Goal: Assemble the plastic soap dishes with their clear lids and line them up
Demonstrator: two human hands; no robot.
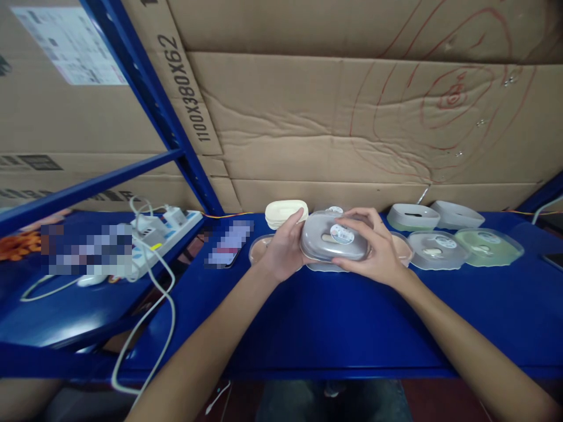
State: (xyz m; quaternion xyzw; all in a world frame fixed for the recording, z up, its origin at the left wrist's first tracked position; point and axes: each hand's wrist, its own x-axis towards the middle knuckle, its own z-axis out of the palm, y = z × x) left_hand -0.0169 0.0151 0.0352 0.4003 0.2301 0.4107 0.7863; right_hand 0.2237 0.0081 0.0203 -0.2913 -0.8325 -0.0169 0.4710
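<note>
Between my two hands is a grey oval box with a clear domed lid and a round label, raised over the row of boxes. My left hand grips its left end, with the thumb along the side. My right hand is wrapped round the right end, fingers over the lid near the label. Below and behind the held box, other boxes are partly hidden, including a peach one at the left. To the right lie a grey lidded box and a green lidded box.
Cream oval trays stand at the back, and grey open trays sit back right. A phone lies left on the blue table. Further left are a power strip, loose white cables and a blue metal post.
</note>
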